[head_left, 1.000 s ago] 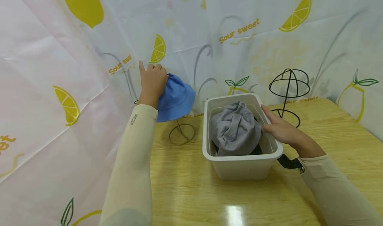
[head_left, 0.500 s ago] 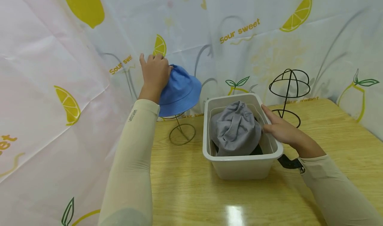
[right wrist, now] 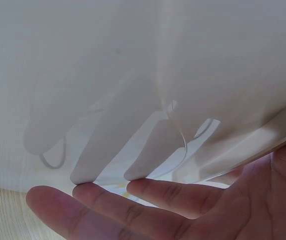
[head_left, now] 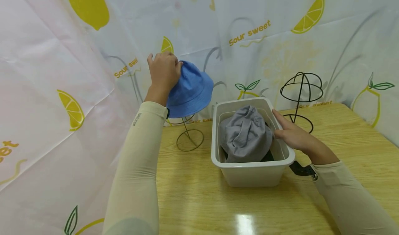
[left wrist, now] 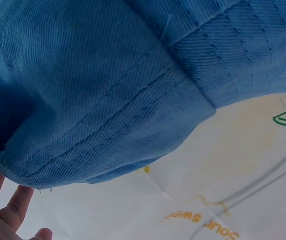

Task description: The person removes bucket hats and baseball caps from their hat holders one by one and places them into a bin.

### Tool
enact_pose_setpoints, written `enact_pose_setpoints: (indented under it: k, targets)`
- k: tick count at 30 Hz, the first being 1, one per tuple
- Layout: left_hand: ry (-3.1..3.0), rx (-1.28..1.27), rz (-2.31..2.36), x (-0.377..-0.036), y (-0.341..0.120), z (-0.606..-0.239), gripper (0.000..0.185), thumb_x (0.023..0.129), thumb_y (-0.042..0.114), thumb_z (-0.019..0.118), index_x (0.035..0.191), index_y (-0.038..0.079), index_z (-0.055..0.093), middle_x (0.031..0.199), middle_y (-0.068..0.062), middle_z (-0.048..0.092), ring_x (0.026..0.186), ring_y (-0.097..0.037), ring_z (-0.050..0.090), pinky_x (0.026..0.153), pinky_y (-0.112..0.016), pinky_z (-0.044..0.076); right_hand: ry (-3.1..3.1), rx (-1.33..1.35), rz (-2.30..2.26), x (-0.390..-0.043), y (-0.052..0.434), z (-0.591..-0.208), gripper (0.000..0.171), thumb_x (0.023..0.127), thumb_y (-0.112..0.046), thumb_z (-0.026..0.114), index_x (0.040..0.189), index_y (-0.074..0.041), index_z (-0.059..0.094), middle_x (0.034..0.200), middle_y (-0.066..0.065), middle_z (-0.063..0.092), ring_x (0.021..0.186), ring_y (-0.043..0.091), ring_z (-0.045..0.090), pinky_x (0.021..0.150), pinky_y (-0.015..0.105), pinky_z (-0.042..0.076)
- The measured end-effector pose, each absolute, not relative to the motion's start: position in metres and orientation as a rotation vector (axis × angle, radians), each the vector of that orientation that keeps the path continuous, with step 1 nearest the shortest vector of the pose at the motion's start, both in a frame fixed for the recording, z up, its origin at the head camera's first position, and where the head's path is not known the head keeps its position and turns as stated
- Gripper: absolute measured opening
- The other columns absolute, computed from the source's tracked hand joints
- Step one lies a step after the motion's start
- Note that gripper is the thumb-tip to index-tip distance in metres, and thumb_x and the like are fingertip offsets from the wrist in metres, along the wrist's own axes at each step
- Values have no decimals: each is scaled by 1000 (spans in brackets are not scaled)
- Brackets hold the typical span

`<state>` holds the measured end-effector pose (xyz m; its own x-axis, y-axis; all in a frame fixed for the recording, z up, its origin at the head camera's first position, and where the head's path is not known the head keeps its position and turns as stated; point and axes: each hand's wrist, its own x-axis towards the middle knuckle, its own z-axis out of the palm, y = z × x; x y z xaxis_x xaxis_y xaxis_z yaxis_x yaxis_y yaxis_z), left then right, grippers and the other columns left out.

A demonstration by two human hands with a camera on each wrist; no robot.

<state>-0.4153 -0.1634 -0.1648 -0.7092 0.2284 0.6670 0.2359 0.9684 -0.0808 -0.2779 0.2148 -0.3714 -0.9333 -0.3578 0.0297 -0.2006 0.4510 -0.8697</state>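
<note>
My left hand (head_left: pixel 163 74) grips the crown of a blue bucket hat (head_left: pixel 191 91) and holds it up, above a thin wire hat stand (head_left: pixel 188 138) at the back left of the table. The left wrist view is filled by the blue hat (left wrist: pixel 108 85), with my fingertips (left wrist: pixel 8 215) at its edge. My right hand (head_left: pixel 291 134) rests with straight fingers against the right wall of a white plastic bin (head_left: pixel 249 164). A crumpled grey hat (head_left: pixel 244 134) lies in the bin. In the right wrist view my fingers (right wrist: pixel 157 200) lie flat on the bin wall (right wrist: pixel 133 75).
A second, bare black wire hat stand (head_left: pixel 300 89) is behind the bin to the right. A lemon-print curtain (head_left: pixel 78 72) closes the left and back sides. Something dark (head_left: pixel 268 156) lies under the grey hat. The wooden table (head_left: pixel 199 200) stretches toward me.
My left hand has raised the blue hat up and slightly to the right, off the wire stand's top. The right hand and the bin have not moved.
</note>
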Motion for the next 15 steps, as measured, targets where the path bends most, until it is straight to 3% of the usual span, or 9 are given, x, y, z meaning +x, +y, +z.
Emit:
enact_pose_setpoints:
  k: [6, 15]
  targets:
    - [-2350, -361, -64, -412, -157, -157, 36, 106, 32, 57, 97, 5, 79, 116, -10, 71, 117, -38, 63, 123, -61, 23, 2540, -478, -1489, -278, 215, -370, 90, 100, -7, 45, 165, -19, -17, 172, 17, -18, 155, 54, -3, 112, 79, 20]
    - [-2326, -363, -85, -409, -155, -155, 35, 106, 32, 57, 95, 6, 80, 119, -6, 72, 116, -35, 63, 120, -57, 29, 2542, -479, -1481, -279, 214, -373, 90, 100, -7, 45, 165, -18, -17, 172, 17, -17, 155, 56, 1, 110, 79, 26]
